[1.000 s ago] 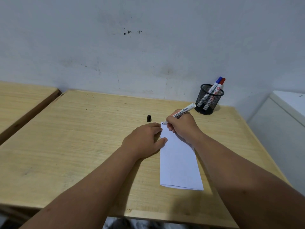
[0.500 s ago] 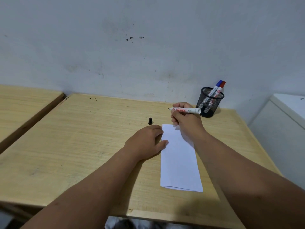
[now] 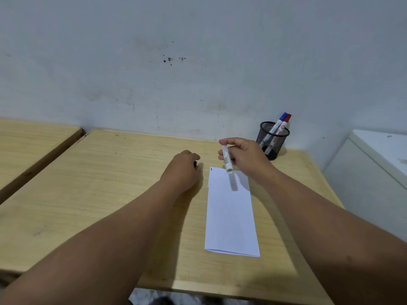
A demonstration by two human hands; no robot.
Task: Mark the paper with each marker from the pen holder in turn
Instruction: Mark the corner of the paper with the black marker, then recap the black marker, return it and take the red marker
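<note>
A folded white paper (image 3: 231, 214) lies on the wooden table (image 3: 105, 194), with a short black mark at its far left corner. Above the paper's far end, my right hand (image 3: 246, 158) holds an uncapped white marker (image 3: 226, 160) off the sheet, its rear end pointing toward me. My left hand (image 3: 181, 170) rests on the table left of the paper, fingers curled on the small black cap (image 3: 195, 164), which is mostly hidden. The black mesh pen holder (image 3: 273, 139) stands at the back right, holding a blue-capped marker (image 3: 282, 117) and a red-capped marker (image 3: 287, 118).
A second wooden table (image 3: 33, 139) stands at the left across a narrow gap. A white cabinet (image 3: 374, 164) sits close to the table's right side. The grey wall runs right behind the table and holder.
My right hand lifted the marker off the paper and turned it over in the air. My left hand left the paper and moved up-left onto the black cap.
</note>
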